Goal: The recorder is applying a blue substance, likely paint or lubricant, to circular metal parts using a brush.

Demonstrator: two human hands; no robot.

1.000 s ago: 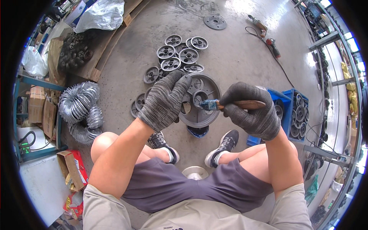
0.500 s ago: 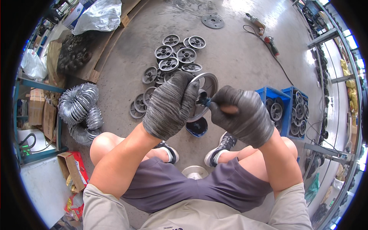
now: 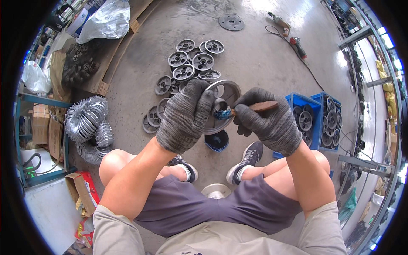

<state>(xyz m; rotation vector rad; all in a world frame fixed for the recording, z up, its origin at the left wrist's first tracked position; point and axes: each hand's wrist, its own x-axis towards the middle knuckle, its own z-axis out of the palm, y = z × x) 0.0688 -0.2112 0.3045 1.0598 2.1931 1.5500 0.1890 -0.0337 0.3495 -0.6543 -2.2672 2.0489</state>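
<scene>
My left hand (image 3: pixel 187 117), in a grey knit glove, grips the left rim of a metal wheel (image 3: pixel 231 91) and holds it tilted above the floor. Pinched in my gloved right hand (image 3: pixel 267 121) is a paintbrush (image 3: pixel 264 106) with a wooden handle. Its bristles, coated in blue, are at the wheel's hub. Below the wheel stands a small pot (image 3: pixel 216 140) with dark blue stuff in it. Beyond my hands lies a heap of similar metal wheels (image 3: pixel 203 62) on the floor.
Two blue crates (image 3: pixel 304 101) of wheels stand at right, beside a metal rack (image 3: pixel 378 83). Corded power tools (image 3: pixel 298 47) and a flat disc (image 3: pixel 231 23) lie farther off. Coiled silver duct hose (image 3: pixel 87 119) and a wooden pallet (image 3: pixel 111 70) are at left.
My right hand has turned, so the brush handle now points right rather than toward me. The blue bristles now show against the hub. My left hand still holds the wheel.
</scene>
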